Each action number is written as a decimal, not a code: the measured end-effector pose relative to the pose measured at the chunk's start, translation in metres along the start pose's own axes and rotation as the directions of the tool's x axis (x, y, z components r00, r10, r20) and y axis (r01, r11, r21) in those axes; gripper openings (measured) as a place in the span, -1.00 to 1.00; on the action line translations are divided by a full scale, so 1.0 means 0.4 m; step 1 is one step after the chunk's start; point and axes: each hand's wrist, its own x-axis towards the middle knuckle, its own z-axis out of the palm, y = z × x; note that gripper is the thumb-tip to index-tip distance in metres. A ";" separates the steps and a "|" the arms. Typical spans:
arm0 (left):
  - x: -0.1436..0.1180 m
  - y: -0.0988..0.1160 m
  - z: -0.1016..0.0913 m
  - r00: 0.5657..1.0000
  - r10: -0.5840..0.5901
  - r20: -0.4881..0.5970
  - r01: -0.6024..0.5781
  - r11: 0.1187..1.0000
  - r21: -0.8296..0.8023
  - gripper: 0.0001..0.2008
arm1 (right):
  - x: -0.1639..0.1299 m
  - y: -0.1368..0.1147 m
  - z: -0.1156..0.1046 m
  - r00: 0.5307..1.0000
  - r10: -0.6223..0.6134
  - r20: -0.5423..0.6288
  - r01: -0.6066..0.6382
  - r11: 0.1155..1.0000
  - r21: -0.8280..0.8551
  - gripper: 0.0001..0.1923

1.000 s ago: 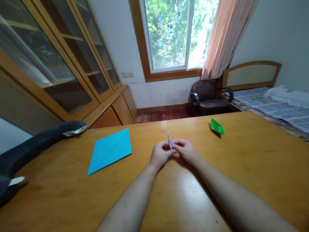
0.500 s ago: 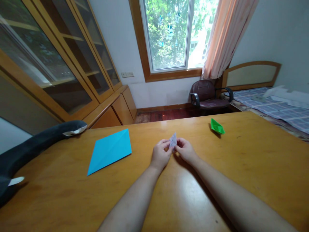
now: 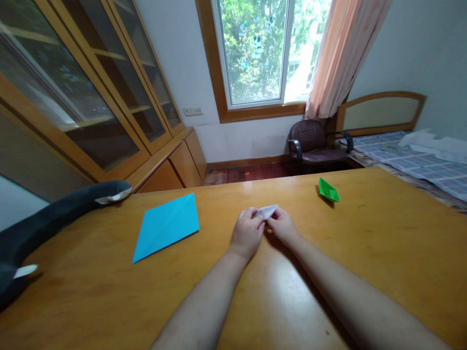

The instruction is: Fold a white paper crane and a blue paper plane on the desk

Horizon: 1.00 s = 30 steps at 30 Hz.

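A small folded piece of pale paper is pinched between my two hands just above the wooden table. My left hand grips its left end and my right hand grips its underside, with the paper's point lying over toward the right. A blue sheet of paper lies flat on the table to the left of my hands. A green paper boat sits on the table farther back and to the right.
A dark plush toy lies along the table's left edge. Behind the table are wooden cabinets with glass doors, a window, a brown chair and a bed at right.
The pale folded paper stood upright between my fingers a second ago; it has been turned and now lies nearly flat, pointing right. My hands have shifted slightly away from me.
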 end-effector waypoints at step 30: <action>0.002 -0.002 -0.006 0.998 -0.052 0.028 0.054 0.998 -0.044 -0.79 | -0.014 -0.017 0.006 0.987 -0.087 0.134 0.103 0.988 -0.114 -0.82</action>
